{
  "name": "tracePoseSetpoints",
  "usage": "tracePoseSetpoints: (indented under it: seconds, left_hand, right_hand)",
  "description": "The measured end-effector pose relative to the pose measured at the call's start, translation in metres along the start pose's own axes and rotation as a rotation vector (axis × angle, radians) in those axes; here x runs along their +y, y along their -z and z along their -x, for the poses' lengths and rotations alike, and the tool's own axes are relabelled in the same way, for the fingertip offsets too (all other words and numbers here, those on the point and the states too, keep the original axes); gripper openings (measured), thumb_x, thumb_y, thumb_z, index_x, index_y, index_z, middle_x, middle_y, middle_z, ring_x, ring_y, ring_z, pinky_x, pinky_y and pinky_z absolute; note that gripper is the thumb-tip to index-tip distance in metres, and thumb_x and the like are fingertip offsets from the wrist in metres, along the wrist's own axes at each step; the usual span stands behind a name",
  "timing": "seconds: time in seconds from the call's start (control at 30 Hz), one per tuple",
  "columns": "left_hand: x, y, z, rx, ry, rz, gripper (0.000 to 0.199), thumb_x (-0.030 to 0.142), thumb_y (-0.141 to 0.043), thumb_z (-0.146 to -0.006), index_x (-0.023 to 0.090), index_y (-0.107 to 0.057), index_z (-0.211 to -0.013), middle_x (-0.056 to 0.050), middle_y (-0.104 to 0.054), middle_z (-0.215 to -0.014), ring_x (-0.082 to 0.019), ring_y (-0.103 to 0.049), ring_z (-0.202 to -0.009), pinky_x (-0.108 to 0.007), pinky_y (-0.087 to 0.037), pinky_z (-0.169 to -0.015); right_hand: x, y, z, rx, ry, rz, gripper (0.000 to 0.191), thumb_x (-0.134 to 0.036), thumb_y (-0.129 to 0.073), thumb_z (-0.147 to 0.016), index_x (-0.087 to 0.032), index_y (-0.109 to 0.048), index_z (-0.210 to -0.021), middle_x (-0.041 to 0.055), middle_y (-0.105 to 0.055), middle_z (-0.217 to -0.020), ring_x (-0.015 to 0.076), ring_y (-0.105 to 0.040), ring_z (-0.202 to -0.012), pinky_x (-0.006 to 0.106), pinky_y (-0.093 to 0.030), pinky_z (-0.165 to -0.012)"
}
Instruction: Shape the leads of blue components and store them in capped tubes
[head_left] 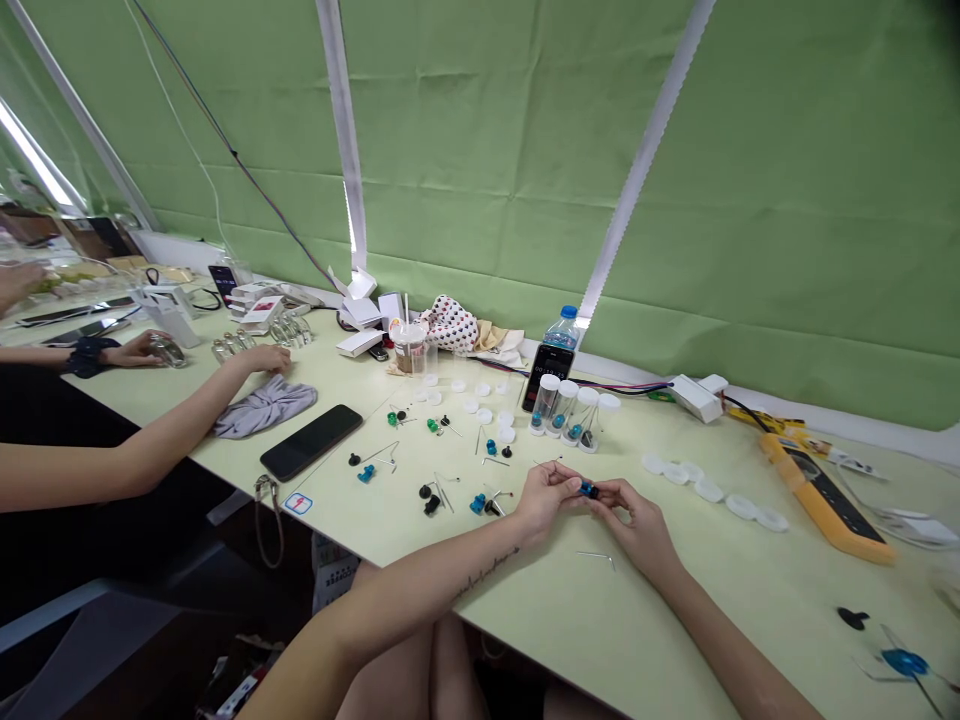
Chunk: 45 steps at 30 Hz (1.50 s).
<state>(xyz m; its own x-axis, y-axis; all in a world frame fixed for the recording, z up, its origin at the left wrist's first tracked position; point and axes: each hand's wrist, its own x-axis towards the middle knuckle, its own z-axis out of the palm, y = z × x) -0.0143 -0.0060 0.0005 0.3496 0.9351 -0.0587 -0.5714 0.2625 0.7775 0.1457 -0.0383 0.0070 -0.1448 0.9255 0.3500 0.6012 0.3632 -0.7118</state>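
While the fingertips of both hands meet above the surface (pixel 540 605), each grip is closed in a pinch on one small blue-and-black part (pixel 587 489). The part lies directly between the left hand (pixel 549 498) and the right hand (pixel 636 520); neither is clearly nearer. Its long axis runs roughly left to right, with the blue section toward the left hand and the black section toward the right. The fingers cover its exact outline.

Nearer the person, just beside the right hand, a thin bent metal rod (pixel 598 555) rests on the pale, smooth surface. Left of the left hand, loose groups combine glossy coloured plastic, black pieces and slim metal rods; the nearest includes a blue piece (pixel 478 503). Beyond the grips, clear cylindrical vials (pixel 580 415) with white caps stand upright in a row, blue pieces inside some. A phone (pixel 549 375) leans behind them. To the right lie flat, round translucent lids (pixel 709 490) and a yellow-cased meter (pixel 825 500). Creased green sheeting (pixel 480 150) forms the backdrop.
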Motion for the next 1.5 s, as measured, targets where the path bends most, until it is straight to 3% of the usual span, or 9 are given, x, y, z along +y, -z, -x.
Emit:
tracePoseSetpoints:
  seconds: [0.47, 0.8, 1.17, 1.5]
  left_hand:
    - [0.000, 0.001, 0.001, -0.055, 0.000, -0.004, 0.036, 0.033, -0.077, -0.060, 0.009, -0.055, -0.076, -0.010, -0.065, -0.080, -0.018, -0.064, -0.072, -0.039, -0.049, -0.081]
    - [0.000, 0.001, 0.000, -0.029, 0.007, 0.001, 0.038, 0.033, -0.078, -0.058, 0.009, -0.055, -0.076, -0.009, -0.065, -0.078, -0.017, -0.064, -0.072, -0.038, -0.049, -0.081]
    - [0.002, 0.000, 0.001, -0.005, 0.016, 0.018, 0.035, 0.031, -0.077, -0.060, 0.009, -0.056, -0.076, -0.009, -0.064, -0.080, -0.015, -0.063, -0.071, -0.035, -0.050, -0.079]
    - [0.002, 0.002, 0.000, -0.061, 0.009, -0.009, 0.038, 0.038, -0.076, -0.060, 0.009, -0.056, -0.075, -0.010, -0.065, -0.079, -0.018, -0.064, -0.073, -0.041, -0.048, -0.082]
  right_hand:
    - [0.010, -0.002, 0.000, -0.012, -0.056, -0.092, 0.028, -0.044, -0.050, -0.084, -0.020, -0.056, -0.096, 0.0044, -0.065, -0.077, 0.0191, -0.063, -0.066, 0.033, -0.053, -0.065]
    - [0.000, 0.000, 0.000, -0.011, -0.053, -0.057, 0.029, -0.043, -0.047, -0.085, -0.020, -0.060, -0.097, 0.0039, -0.066, -0.076, 0.0177, -0.062, -0.064, 0.030, -0.051, -0.065]
    - [0.011, -0.002, 0.000, 0.019, 0.016, -0.012, 0.032, -0.048, -0.053, -0.081, -0.021, -0.052, -0.099, 0.0075, -0.064, -0.087, 0.0205, -0.063, -0.076, 0.035, -0.052, -0.072]
    - [0.005, -0.002, 0.002, -0.001, -0.069, -0.040, 0.030, -0.047, -0.047, -0.084, -0.020, -0.056, -0.094, 0.0024, -0.064, -0.070, 0.0180, -0.062, -0.064, 0.028, -0.049, -0.058]
